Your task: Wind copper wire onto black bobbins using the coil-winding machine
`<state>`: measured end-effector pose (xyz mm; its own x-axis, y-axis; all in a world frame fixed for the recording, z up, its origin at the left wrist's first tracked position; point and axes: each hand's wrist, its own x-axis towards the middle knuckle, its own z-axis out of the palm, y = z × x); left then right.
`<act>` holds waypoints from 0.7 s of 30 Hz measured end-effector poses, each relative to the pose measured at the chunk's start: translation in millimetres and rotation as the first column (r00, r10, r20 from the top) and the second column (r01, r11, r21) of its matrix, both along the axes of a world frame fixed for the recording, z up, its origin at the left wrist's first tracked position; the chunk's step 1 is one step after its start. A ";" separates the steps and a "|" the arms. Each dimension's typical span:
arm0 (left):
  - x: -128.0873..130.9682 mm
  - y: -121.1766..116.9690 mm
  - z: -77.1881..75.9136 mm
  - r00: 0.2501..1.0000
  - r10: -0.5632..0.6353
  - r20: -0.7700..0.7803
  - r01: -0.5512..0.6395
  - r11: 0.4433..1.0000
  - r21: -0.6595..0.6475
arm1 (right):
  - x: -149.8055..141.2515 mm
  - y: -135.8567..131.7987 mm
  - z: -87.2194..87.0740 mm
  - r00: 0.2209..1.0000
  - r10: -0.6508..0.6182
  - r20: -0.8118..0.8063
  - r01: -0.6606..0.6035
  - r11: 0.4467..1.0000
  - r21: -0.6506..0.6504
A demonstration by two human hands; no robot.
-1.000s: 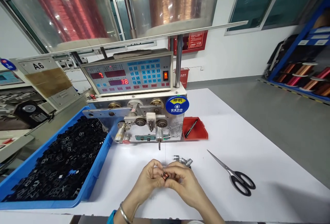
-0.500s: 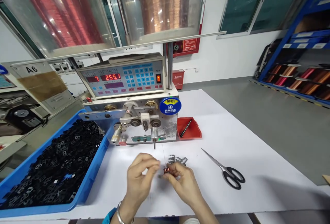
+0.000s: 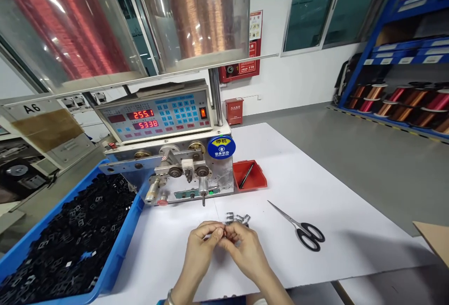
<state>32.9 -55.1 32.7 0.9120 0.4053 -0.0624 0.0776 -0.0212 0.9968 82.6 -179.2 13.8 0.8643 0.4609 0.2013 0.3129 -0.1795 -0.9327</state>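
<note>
Coil (image 3: 225,233) sits pinched in the right hand (image 3: 246,248); the left hand (image 3: 202,246), pinched closed against it, perhaps holds the wire (image 3: 216,208), though that is hidden. Too hard a tug could snap it.

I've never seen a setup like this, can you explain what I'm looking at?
This is seen from a camera worn on a person's head. The right hand pinches a small copper-coloured part, mostly hidden by fingers, and the left hand is right at it. Behind stands a machine with a lit number display and buttons, with wire spools above. On the white table are scissors, small metal pieces, a red tray holding a black pen-like thing, and a blue bin of small black parts.
</note>
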 end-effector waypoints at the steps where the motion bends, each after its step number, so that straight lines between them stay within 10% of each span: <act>1: 1.0 -0.3 2.2 1.000 -0.004 0.003 0.005 1.000 -0.016 | 0.4 -0.3 0.4 1.000 -0.007 0.003 0.007 1.000 0.000; 8: 0.9 4.0 8.5 0.988 -0.106 -0.108 0.068 0.951 -0.302 | 1.6 -0.1 1.9 1.000 0.009 -0.020 -0.009 1.000 -0.008; 14: 4.0 9.7 19.7 0.982 -0.147 -0.118 0.121 0.973 -0.198 | 6.9 -4.7 12.4 0.998 0.044 0.054 -0.040 0.996 -0.076; 21: 4.3 8.0 23.6 0.971 -0.213 -0.112 0.203 0.975 -0.095 | 10.7 20.1 37.0 0.993 0.030 0.110 -0.046 0.987 0.151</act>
